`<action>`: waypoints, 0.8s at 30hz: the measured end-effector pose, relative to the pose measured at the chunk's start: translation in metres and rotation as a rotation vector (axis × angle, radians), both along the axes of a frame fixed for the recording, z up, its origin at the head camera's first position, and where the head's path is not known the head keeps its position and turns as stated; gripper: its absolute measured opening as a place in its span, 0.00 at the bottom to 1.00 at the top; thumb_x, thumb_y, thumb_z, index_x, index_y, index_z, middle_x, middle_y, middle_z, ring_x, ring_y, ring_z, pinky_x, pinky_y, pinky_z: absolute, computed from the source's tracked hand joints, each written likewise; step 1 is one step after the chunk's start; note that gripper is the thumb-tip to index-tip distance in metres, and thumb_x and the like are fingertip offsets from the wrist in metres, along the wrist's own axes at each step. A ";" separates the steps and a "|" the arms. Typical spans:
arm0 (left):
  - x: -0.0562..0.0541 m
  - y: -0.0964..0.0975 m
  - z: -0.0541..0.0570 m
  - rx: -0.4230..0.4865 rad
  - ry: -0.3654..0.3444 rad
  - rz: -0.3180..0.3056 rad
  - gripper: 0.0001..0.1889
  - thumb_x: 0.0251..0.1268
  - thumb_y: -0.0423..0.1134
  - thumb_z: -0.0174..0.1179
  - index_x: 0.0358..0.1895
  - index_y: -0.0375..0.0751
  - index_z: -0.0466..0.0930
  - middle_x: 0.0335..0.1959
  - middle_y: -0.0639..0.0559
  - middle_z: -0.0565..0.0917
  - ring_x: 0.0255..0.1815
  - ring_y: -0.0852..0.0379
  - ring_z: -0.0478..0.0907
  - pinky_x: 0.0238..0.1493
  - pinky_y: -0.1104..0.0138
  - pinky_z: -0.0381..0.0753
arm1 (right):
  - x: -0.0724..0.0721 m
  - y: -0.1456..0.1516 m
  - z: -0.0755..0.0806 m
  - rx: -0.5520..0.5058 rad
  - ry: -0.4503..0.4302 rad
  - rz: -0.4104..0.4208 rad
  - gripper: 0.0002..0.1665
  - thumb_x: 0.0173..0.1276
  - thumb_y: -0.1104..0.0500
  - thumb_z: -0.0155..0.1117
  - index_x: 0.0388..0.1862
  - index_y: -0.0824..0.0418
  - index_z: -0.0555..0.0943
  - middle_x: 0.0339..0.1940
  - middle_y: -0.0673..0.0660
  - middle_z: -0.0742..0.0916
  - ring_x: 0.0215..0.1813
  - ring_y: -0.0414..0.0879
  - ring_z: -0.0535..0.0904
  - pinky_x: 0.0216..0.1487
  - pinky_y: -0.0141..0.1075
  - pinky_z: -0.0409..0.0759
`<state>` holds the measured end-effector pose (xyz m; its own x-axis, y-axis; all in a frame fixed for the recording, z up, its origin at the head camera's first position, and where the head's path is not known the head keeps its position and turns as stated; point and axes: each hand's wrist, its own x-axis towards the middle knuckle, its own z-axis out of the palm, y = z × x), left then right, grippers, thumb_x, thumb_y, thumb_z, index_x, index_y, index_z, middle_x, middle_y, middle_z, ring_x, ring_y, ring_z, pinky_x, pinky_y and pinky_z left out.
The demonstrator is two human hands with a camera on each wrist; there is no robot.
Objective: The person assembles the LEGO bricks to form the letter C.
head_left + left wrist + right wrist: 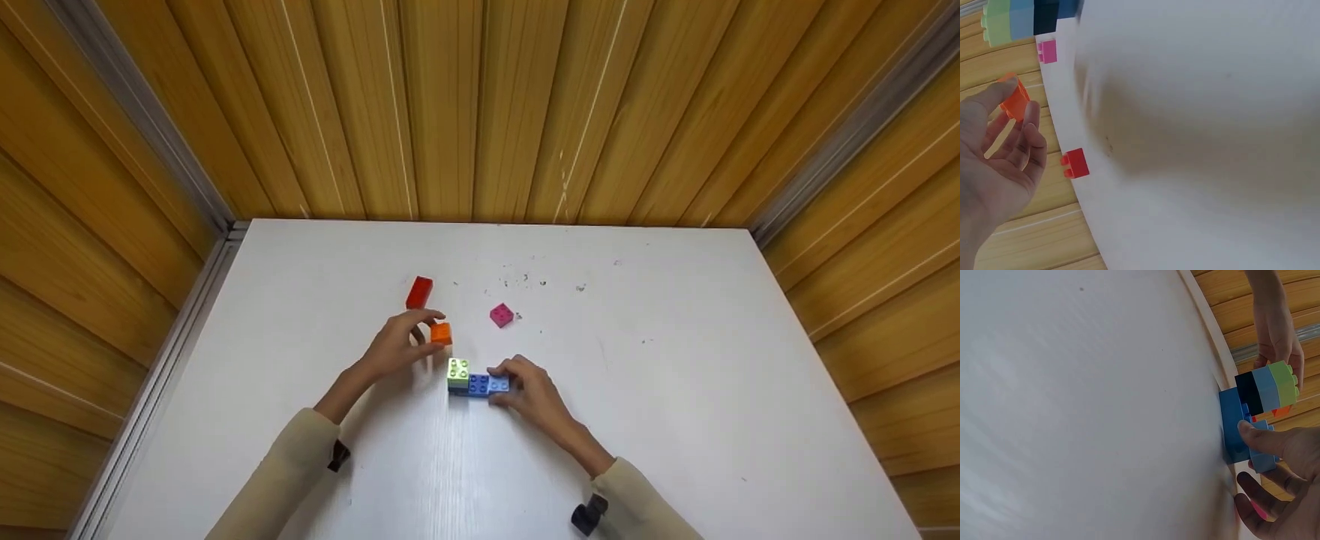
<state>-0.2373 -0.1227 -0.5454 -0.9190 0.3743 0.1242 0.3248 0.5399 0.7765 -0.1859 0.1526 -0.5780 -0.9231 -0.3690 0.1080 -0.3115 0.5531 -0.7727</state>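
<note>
Three slatted wooden walls around a white table. Over it, a left hand and a right hand. On the tabletop, a joined block build, light-green brick atop its left end, light-blue brick at the opposite end, gripped between right thumb and fingers. Just beyond the left hand, a red brick. Pinched by left thumb and fingers, off the table near the build, an orange brick. Farther back, a pink brick.

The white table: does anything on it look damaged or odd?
Yes: small dark marks dot the white table, mostly beyond and beside the pink brick. They break up an otherwise pale surface; whether chips, scuffs or crumbs, I can't tell.
</note>
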 end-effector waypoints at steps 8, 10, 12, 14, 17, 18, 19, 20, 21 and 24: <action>0.012 0.015 0.016 0.039 0.047 -0.091 0.21 0.64 0.36 0.71 0.60 0.37 0.83 0.50 0.43 0.87 0.38 0.50 0.82 0.45 0.54 0.87 | 0.000 0.001 -0.001 -0.024 -0.006 0.005 0.20 0.56 0.62 0.80 0.48 0.58 0.86 0.43 0.53 0.87 0.40 0.39 0.75 0.43 0.28 0.76; 0.015 0.017 0.019 0.035 0.039 -0.111 0.20 0.63 0.37 0.71 0.59 0.38 0.83 0.49 0.44 0.87 0.39 0.50 0.82 0.44 0.59 0.86 | 0.000 0.001 -0.001 -0.027 -0.005 0.009 0.20 0.56 0.62 0.80 0.48 0.59 0.86 0.43 0.53 0.87 0.41 0.40 0.75 0.43 0.28 0.76; 0.017 0.017 0.020 0.015 0.022 -0.127 0.20 0.63 0.37 0.72 0.58 0.39 0.84 0.50 0.45 0.87 0.39 0.51 0.83 0.42 0.65 0.85 | 0.000 0.001 -0.001 -0.029 -0.002 0.013 0.19 0.56 0.62 0.80 0.47 0.59 0.86 0.43 0.54 0.87 0.41 0.40 0.75 0.44 0.29 0.76; 0.019 0.018 0.022 -0.006 0.007 -0.145 0.20 0.63 0.38 0.72 0.58 0.40 0.84 0.51 0.46 0.88 0.40 0.52 0.83 0.41 0.70 0.82 | 0.000 0.002 0.000 -0.030 -0.004 0.012 0.19 0.56 0.62 0.79 0.47 0.59 0.86 0.42 0.54 0.86 0.41 0.41 0.76 0.44 0.29 0.76; 0.022 0.018 0.023 -0.028 -0.009 -0.163 0.20 0.64 0.38 0.71 0.59 0.41 0.84 0.51 0.47 0.88 0.40 0.52 0.84 0.40 0.69 0.82 | 0.000 0.002 0.001 -0.027 0.008 0.006 0.18 0.56 0.62 0.80 0.46 0.59 0.86 0.42 0.54 0.86 0.41 0.42 0.76 0.44 0.29 0.76; 0.023 0.018 0.023 -0.033 -0.008 -0.169 0.20 0.64 0.38 0.71 0.59 0.41 0.83 0.51 0.47 0.88 0.40 0.52 0.84 0.40 0.69 0.82 | -0.001 0.002 0.000 -0.029 0.011 0.004 0.18 0.56 0.63 0.80 0.46 0.59 0.86 0.42 0.54 0.86 0.41 0.43 0.76 0.43 0.30 0.76; 0.024 0.018 0.023 -0.032 -0.001 -0.175 0.20 0.64 0.38 0.71 0.59 0.41 0.83 0.52 0.47 0.88 0.40 0.52 0.84 0.40 0.68 0.83 | -0.001 0.001 0.000 -0.030 0.014 0.003 0.18 0.56 0.63 0.80 0.46 0.59 0.86 0.42 0.54 0.87 0.40 0.43 0.77 0.43 0.30 0.76; 0.025 0.018 0.023 -0.035 0.001 -0.177 0.20 0.64 0.38 0.71 0.59 0.41 0.83 0.52 0.47 0.88 0.40 0.52 0.84 0.40 0.66 0.83 | -0.001 0.001 -0.001 -0.032 0.020 0.004 0.18 0.56 0.63 0.80 0.45 0.59 0.86 0.42 0.55 0.87 0.40 0.43 0.77 0.43 0.31 0.77; 0.025 0.018 0.023 -0.041 0.001 -0.176 0.20 0.64 0.38 0.71 0.59 0.41 0.83 0.52 0.47 0.88 0.40 0.52 0.84 0.40 0.66 0.84 | -0.001 0.001 -0.001 -0.035 0.026 0.005 0.18 0.56 0.63 0.80 0.45 0.59 0.86 0.42 0.55 0.87 0.40 0.44 0.77 0.43 0.31 0.77; 0.028 0.017 0.023 -0.052 -0.001 -0.179 0.21 0.63 0.37 0.71 0.59 0.41 0.83 0.53 0.48 0.88 0.40 0.53 0.83 0.41 0.66 0.84 | -0.001 0.001 -0.002 -0.037 0.036 0.011 0.17 0.56 0.63 0.80 0.45 0.60 0.86 0.42 0.55 0.87 0.40 0.43 0.77 0.43 0.32 0.78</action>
